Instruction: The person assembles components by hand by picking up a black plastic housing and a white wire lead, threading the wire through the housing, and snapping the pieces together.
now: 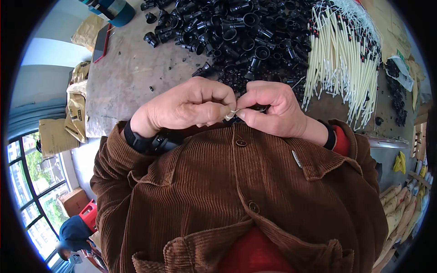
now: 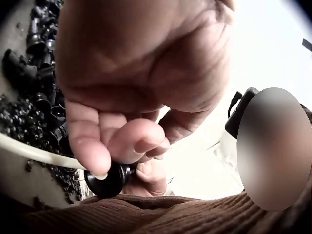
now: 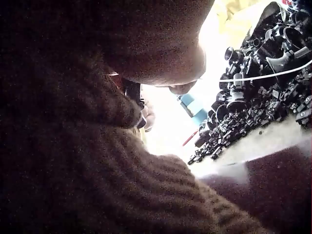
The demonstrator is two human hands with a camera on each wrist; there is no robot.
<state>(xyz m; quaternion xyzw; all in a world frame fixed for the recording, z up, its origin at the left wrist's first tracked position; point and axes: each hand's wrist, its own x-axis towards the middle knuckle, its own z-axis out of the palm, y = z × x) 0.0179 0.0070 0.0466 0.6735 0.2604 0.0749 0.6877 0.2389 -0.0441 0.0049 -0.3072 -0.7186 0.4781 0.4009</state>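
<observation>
Close against the jacket front, my left hand [image 1: 193, 104] and right hand [image 1: 273, 109] meet fingertip to fingertip. The left thumb and forefinger pinch a thin white cord [image 1: 231, 113], which shows as a small loop between the hands. Curled in the right hand is a small black flared part [image 1: 259, 108], mostly hidden by its fingers. In the left wrist view, the round mouth of this black part shows just beyond the left fingertips [image 2: 97, 165], beside the right fingers [image 2: 151, 180]. The right wrist view is mostly dark.
A large heap of black flared parts [image 1: 227, 29] covers the back of the table [image 1: 123, 77], with tiny black pieces before it. Cream tubes with white cords [image 1: 339, 59] lie at the right. A red-edged phone [image 1: 102, 43] and blue container [image 1: 114, 11] stand back left. Another person [image 1: 77, 234] is lower left.
</observation>
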